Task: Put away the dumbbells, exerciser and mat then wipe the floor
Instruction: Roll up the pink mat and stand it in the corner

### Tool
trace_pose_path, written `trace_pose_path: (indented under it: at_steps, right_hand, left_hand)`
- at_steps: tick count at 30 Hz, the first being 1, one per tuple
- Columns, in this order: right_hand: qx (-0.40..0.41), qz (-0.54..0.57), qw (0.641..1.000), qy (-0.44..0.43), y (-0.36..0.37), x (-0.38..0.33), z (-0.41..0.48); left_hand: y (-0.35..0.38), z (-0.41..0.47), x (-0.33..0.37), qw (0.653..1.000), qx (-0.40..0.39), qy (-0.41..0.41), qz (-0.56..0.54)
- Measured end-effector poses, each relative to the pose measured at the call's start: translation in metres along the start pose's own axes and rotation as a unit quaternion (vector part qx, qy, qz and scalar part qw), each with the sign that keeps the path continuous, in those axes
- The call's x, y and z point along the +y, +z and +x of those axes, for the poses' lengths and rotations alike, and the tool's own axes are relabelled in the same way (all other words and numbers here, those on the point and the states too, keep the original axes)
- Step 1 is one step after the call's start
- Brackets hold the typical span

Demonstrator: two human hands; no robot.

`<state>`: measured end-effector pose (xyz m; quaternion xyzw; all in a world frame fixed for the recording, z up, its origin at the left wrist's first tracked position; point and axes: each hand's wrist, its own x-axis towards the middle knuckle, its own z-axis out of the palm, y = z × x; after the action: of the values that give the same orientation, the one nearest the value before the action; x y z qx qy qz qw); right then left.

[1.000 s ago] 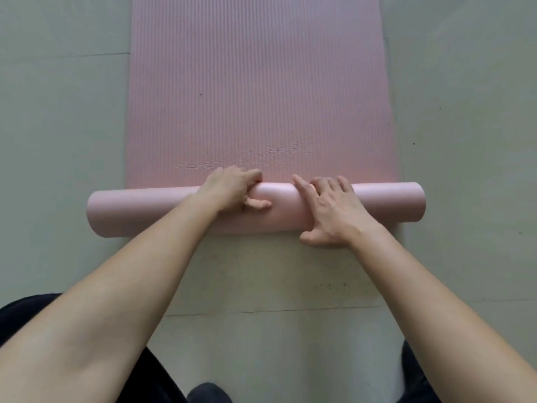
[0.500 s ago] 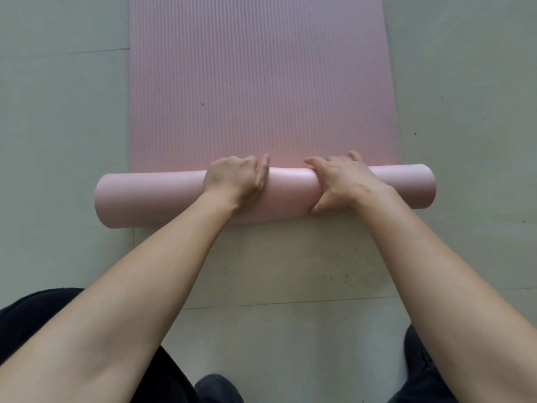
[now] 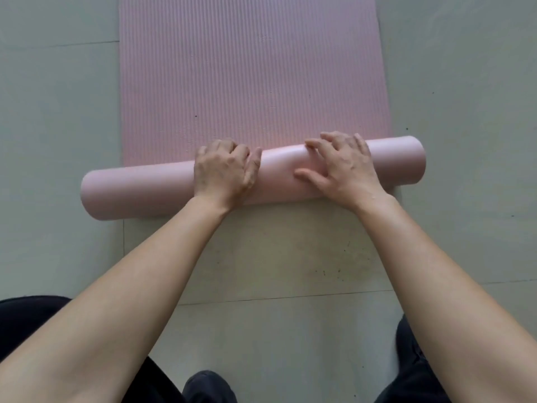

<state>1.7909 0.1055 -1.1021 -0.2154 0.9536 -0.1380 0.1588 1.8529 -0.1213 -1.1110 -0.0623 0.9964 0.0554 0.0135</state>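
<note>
A pink ribbed mat (image 3: 252,82) lies flat on the floor and stretches away from me. Its near end is wound into a thick roll (image 3: 139,190) that lies across the view, with its right end slightly farther from me. My left hand (image 3: 223,173) sits on top of the roll, its fingers curled over the far side. To its right, my right hand (image 3: 343,167) presses on the roll with spread fingers and the thumb stretched toward the left hand. No dumbbells or exerciser are in view.
Grey-green floor tiles (image 3: 58,126) surround the mat on both sides, with dusty specks on the tile (image 3: 290,251) just in front of the roll. My dark-clothed knees (image 3: 29,318) and a dark shoe (image 3: 209,385) sit at the bottom edge.
The roll has turned farther away from me along the mat and grown thicker. My right hand went from curled over the roll to spread flat on it.
</note>
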Motion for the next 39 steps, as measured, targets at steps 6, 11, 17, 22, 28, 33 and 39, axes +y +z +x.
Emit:
trace_pose_path:
  at_steps: [6, 11, 17, 22, 28, 33, 39]
  right_hand:
    - [0.037, 0.015, 0.999, -0.031, 0.003, -0.013, -0.009]
    - [-0.073, -0.093, 0.992, -0.049, -0.001, -0.024, -0.016]
    - [-0.211, -0.06, 0.975, -0.04, -0.022, -0.019, -0.004]
    - [-0.095, -0.067, 0.993, -0.003, -0.018, -0.003, 0.01]
    - [0.066, 0.003, 0.997, -0.046, -0.003, -0.02, 0.005]
    - [-0.066, -0.095, 0.992, -0.052, -0.002, -0.02, -0.016]
    - [-0.234, -0.004, 0.972, 0.011, -0.047, -0.013, 0.008]
  left_hand:
    - [0.002, -0.004, 0.001, 0.998, -0.038, 0.044, 0.038]
    - [-0.02, 0.009, -0.002, 0.996, -0.067, 0.04, 0.043]
    - [-0.013, 0.004, -0.006, 0.985, -0.164, 0.005, -0.044]
    - [-0.012, -0.013, 0.006, 1.0, -0.014, 0.023, 0.001]
    - [-0.006, -0.013, 0.001, 0.993, -0.105, 0.004, 0.048]
    - [-0.018, -0.004, 0.001, 0.995, -0.053, 0.06, 0.063]
    - [-0.032, 0.007, 0.004, 0.985, -0.171, 0.031, -0.026]
